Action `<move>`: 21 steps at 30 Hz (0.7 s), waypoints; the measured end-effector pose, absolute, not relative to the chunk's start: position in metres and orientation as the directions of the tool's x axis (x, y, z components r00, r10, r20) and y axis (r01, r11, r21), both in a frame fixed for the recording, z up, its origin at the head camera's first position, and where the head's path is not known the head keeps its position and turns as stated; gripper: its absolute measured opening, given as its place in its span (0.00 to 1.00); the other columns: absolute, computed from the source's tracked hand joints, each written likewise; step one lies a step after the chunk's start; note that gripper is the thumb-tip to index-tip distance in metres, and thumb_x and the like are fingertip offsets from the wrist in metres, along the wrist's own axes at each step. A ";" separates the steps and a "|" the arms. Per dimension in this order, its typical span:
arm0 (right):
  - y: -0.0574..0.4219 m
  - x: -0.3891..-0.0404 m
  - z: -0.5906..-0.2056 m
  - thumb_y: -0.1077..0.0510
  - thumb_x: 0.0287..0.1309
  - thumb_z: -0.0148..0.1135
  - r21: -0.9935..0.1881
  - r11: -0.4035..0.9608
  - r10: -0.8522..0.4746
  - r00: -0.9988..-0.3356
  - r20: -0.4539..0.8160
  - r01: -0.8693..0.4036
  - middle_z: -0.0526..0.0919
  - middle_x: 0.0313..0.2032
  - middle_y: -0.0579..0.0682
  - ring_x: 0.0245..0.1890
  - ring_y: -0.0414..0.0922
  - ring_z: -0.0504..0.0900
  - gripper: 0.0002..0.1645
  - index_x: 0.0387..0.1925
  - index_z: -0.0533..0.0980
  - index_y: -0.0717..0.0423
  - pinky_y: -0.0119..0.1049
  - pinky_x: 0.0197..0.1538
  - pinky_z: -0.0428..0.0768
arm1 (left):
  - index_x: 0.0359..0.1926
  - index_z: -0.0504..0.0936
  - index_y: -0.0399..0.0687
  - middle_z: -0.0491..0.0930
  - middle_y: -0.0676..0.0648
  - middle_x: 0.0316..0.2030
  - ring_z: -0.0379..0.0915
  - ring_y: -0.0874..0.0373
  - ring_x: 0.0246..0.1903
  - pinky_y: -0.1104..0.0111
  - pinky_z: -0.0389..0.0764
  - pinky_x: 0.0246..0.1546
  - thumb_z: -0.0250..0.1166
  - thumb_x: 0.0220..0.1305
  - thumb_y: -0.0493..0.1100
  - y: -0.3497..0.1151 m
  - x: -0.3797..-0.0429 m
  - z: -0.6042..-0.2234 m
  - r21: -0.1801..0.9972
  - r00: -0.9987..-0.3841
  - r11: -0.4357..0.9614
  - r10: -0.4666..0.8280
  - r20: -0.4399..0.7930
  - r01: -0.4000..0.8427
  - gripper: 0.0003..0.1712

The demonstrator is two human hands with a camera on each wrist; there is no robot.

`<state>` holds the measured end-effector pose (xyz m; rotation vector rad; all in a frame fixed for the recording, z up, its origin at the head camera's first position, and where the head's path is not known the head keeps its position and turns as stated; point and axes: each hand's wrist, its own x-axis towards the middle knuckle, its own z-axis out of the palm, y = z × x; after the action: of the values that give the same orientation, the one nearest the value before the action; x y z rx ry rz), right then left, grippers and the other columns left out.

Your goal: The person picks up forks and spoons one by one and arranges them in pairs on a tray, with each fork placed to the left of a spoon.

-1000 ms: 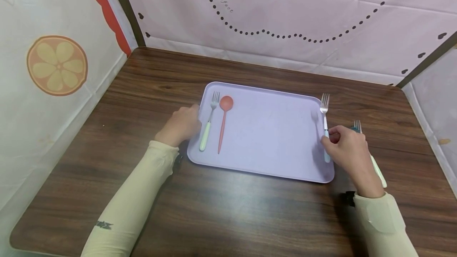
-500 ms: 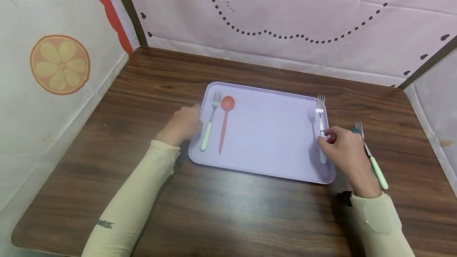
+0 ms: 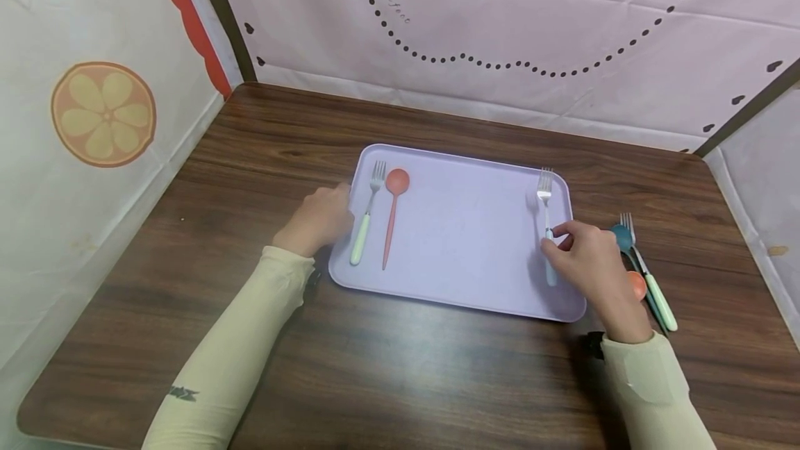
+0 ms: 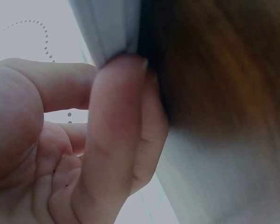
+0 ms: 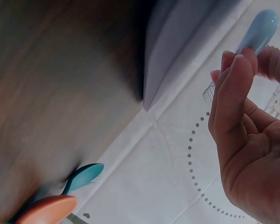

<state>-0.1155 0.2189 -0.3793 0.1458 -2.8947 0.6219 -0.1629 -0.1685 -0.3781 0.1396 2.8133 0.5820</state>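
My right hand [image 3: 589, 266] pinches a fork [image 3: 545, 189] by its light blue handle [image 5: 262, 30] over the right end of a lilac tray [image 3: 469, 228]. The fork's tines point to the back, and its shadow falls on the tray to its left. At the tray's left side my left hand [image 3: 315, 219] grips the rim; in the left wrist view its thumb and fingers [image 4: 114, 112] close on the tray's edge [image 4: 114, 28]. Inside the tray near that hand lie a fork with a pale green handle [image 3: 360, 238] and a coral spoon [image 3: 396, 182], side by side.
On the wooden table [image 3: 400, 373], right of the tray, lie another green-handled fork [image 3: 659, 301], a teal spoon [image 3: 623, 237] and an orange spoon [image 3: 636, 285], close together and partly hidden by the right hand. A printed cloth wall [image 3: 500, 33] stands behind.
My right hand has moved left with the blue-handled fork, from the tray's right rim to farther over its inside. The orange spoon has come into sight. The left hand stays at the rim.
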 end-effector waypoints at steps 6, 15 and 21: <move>0.212 -0.117 -0.381 0.53 0.50 0.60 -0.408 0.902 -0.079 -0.982 0.172 -0.144 0.81 0.20 0.52 0.18 0.43 0.74 0.15 0.32 0.80 0.62 0.40 0.19 0.73 | 0.52 0.67 0.32 0.72 0.37 0.33 0.70 0.45 0.29 0.56 0.76 0.27 0.47 0.58 0.35 -0.169 -0.162 -0.378 0.397 -0.965 0.917 0.147 -0.219 0.049 0.21; 0.205 -0.119 -0.382 0.52 0.50 0.59 -0.404 0.907 -0.078 -0.990 0.121 -0.121 0.81 0.20 0.52 0.16 0.41 0.73 0.17 0.34 0.80 0.62 0.39 0.17 0.74 | 0.49 0.68 0.33 0.72 0.38 0.32 0.70 0.45 0.29 0.55 0.75 0.28 0.47 0.56 0.35 -0.170 -0.163 -0.379 0.401 -0.966 0.914 0.156 -0.208 0.062 0.19; 0.199 -0.120 -0.379 0.53 0.52 0.58 -0.428 0.895 -0.105 -0.992 0.071 -0.126 0.81 0.20 0.52 0.15 0.41 0.73 0.17 0.36 0.80 0.63 0.37 0.16 0.73 | 0.49 0.68 0.32 0.72 0.37 0.32 0.70 0.44 0.29 0.54 0.75 0.28 0.46 0.56 0.35 -0.170 -0.163 -0.377 0.403 -0.964 0.913 0.157 -0.215 0.059 0.19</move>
<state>-0.1202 0.1988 -0.3793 0.1839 -3.0131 0.6854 -0.1629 -0.1700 -0.3774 0.1625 2.8320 0.5863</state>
